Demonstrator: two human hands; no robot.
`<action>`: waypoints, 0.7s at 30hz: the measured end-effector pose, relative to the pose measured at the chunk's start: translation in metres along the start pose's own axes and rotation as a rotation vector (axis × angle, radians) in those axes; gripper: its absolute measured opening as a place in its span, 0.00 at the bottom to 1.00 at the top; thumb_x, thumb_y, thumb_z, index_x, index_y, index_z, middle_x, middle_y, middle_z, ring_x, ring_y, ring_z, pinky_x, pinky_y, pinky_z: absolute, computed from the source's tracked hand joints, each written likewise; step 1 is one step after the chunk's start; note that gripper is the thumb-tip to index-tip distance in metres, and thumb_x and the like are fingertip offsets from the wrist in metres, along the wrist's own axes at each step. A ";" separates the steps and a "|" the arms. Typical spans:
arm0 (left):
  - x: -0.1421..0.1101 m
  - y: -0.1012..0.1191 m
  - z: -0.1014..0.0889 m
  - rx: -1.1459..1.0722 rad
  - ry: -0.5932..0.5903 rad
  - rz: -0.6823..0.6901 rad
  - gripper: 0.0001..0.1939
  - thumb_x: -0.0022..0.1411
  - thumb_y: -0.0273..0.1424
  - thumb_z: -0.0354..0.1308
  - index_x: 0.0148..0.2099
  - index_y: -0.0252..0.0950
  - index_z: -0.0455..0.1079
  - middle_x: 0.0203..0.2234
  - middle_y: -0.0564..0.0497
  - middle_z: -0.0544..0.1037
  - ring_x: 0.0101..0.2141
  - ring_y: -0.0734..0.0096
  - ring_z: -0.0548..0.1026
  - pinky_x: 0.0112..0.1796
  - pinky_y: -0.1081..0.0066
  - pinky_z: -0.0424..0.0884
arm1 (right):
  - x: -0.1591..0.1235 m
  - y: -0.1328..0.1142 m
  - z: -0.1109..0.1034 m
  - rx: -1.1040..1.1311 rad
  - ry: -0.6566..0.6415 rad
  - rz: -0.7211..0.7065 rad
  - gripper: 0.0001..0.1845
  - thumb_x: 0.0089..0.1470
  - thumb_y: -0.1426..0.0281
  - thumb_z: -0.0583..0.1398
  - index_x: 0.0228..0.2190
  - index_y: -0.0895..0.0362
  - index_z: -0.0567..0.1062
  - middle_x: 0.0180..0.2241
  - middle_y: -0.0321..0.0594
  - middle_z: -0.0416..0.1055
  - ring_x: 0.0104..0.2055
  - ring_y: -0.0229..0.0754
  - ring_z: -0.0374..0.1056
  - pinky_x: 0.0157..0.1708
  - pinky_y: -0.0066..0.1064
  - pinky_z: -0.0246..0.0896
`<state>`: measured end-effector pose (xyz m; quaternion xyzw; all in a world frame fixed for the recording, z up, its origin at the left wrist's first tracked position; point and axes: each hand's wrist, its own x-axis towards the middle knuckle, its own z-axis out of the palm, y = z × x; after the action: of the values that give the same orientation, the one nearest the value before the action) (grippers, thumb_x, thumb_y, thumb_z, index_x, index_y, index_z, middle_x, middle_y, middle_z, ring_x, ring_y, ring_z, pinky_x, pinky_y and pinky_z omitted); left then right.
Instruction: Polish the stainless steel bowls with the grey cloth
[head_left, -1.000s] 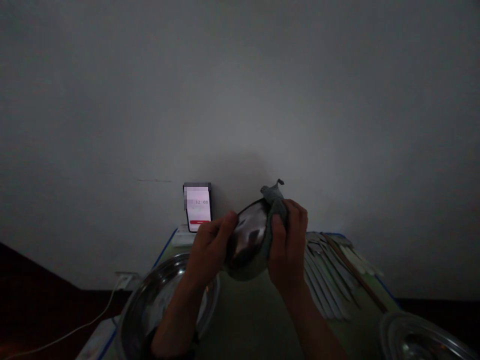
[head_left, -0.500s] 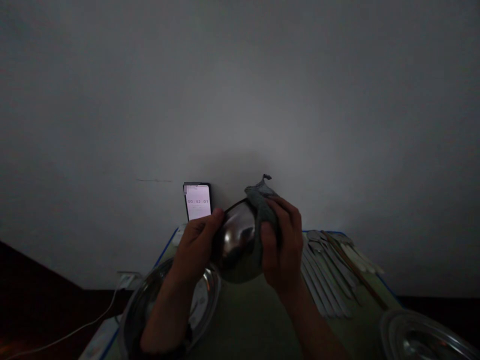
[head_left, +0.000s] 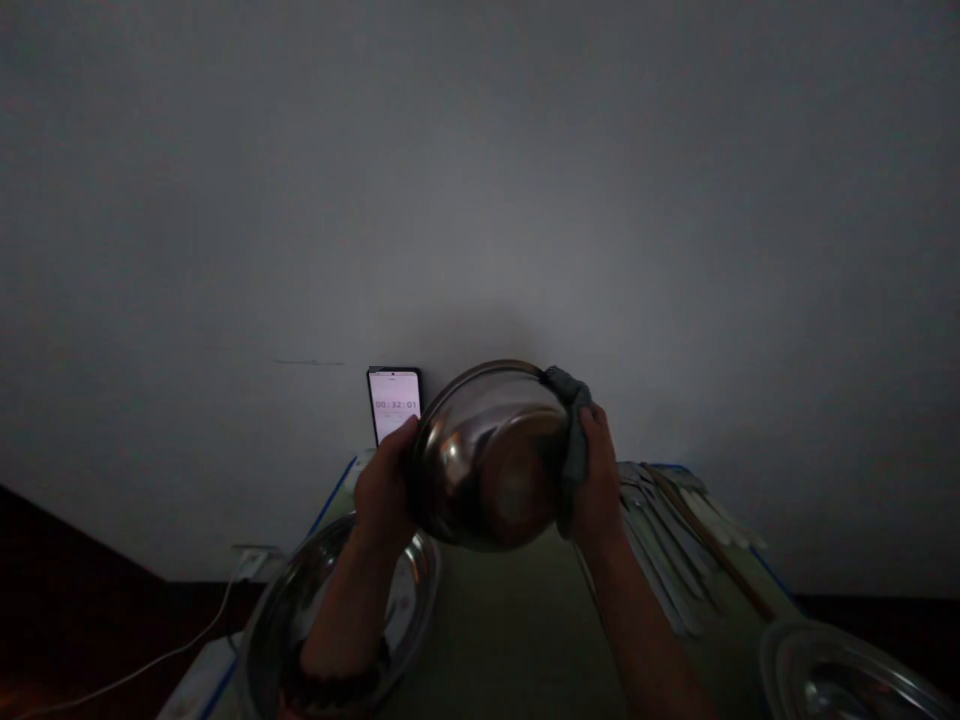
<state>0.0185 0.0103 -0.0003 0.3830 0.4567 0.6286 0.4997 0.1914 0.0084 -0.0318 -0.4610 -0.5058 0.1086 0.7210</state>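
You're in dim, grey light here: the wall [head_left: 487, 200] shows palest mid-frame, the lower left sinks nearly to black. Your phone screen [head_left: 395, 402] shines out, a highlight glints off the bowl [head_left: 487, 465] (soft shadow above it), and the utensils [head_left: 679, 530] look smeary.

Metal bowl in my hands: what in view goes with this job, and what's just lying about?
In use, judging by the grip:
- metal bowl, held off the table between left hand and right hand
- grey cloth, between right hand and bowl

Seemingly just lying about:
- lit phone
- large basin, left
- utensils, right
- metal dish, lower right
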 end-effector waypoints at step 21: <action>-0.006 -0.003 -0.011 0.154 -0.231 0.019 0.23 0.48 0.54 0.60 0.27 0.38 0.73 0.22 0.51 0.78 0.28 0.67 0.74 0.28 0.73 0.69 | -0.028 -0.053 0.011 -0.379 -0.290 -0.572 0.22 0.55 0.67 0.55 0.52 0.52 0.65 0.59 0.43 0.60 0.64 0.50 0.49 0.61 0.56 0.42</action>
<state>0.0108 0.0024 -0.0067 0.4941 0.4394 0.5482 0.5121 0.1529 -0.0319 -0.0075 -0.4063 -0.7221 -0.1288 0.5449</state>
